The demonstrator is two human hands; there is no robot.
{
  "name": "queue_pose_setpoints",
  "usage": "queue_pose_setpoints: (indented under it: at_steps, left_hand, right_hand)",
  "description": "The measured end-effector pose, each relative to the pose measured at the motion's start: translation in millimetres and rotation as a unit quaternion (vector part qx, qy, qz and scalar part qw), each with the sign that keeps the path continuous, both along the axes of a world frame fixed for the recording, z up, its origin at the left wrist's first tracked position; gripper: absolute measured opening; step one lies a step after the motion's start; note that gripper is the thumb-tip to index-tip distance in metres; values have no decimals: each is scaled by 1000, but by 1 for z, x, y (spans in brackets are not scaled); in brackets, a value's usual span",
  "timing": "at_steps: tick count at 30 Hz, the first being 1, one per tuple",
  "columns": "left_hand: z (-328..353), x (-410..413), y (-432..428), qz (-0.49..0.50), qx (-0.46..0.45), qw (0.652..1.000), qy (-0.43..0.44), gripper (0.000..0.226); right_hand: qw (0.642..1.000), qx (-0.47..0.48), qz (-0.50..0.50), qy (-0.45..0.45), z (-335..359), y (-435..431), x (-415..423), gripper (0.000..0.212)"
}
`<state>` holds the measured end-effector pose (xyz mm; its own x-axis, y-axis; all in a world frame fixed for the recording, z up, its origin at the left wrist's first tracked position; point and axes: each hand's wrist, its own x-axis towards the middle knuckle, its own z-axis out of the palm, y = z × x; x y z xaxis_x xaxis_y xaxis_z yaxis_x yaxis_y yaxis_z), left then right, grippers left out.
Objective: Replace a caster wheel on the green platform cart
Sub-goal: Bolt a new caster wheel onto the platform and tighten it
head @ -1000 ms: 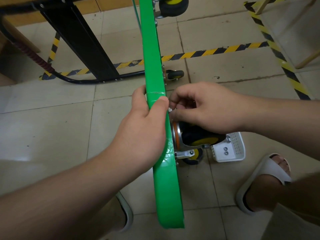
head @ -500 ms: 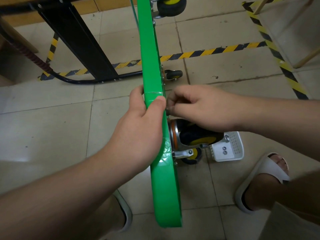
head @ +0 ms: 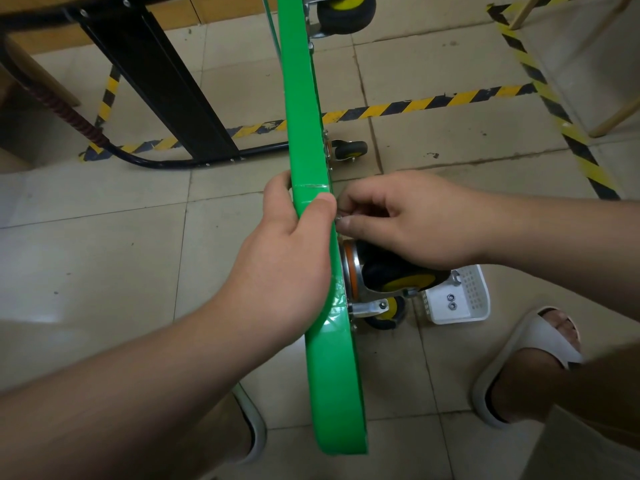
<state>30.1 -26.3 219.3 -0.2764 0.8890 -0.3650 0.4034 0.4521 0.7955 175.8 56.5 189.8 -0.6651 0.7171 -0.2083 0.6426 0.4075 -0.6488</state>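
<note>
Gripped the green platform cart [head: 332, 375] by its upturned edge with the left hand [head: 287, 258], thumb over the rim, seemingly to steady the deck on its side. Pinched a small metal fastener [head: 338, 220] against the underside with the right hand [head: 408, 220], just above the mounted caster wheel [head: 398, 275], probably hand-threading it, with two nuts [head: 451, 301] lying ready in the white basket [head: 479, 292] beyond.

even indoor light | soft glare on tiles | wide-angle edge bending | sharp focus
</note>
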Motion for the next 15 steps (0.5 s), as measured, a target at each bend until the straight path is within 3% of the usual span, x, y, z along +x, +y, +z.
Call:
queue_pose_setpoints:
  at_steps: [10,15]
  left_hand:
    - [0,0,0,-6,-2,1000,0,41]
    - [1,0,0,-10,-3,1000,0,37]
  right_hand:
    - [999,-42,1,-21,-2,-3,-4,34]
    - [999,-35,-14,-10,6,0,-2,17]
